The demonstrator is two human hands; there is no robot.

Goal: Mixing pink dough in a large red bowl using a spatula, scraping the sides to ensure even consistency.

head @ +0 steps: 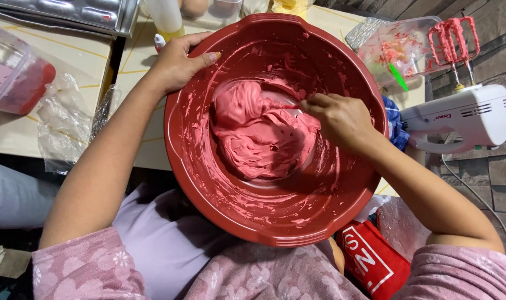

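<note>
Large round red plastic bowl [275, 222], centre of frame, holding a thick, glossy pink batter [261, 139] smeared up its walls. The left hand [178, 61], upper left, grips the bowl's rim, thumb hooked inside. The right hand [342, 119], inside the bowl at right, is closed around a batter-coated utensil [278, 105] sunk in the mass. A white hand mixer [464, 114] with pink-coated beaters lies at right on the bench [136, 72]; crumpled clear plastic bag [64, 119] at left
</note>
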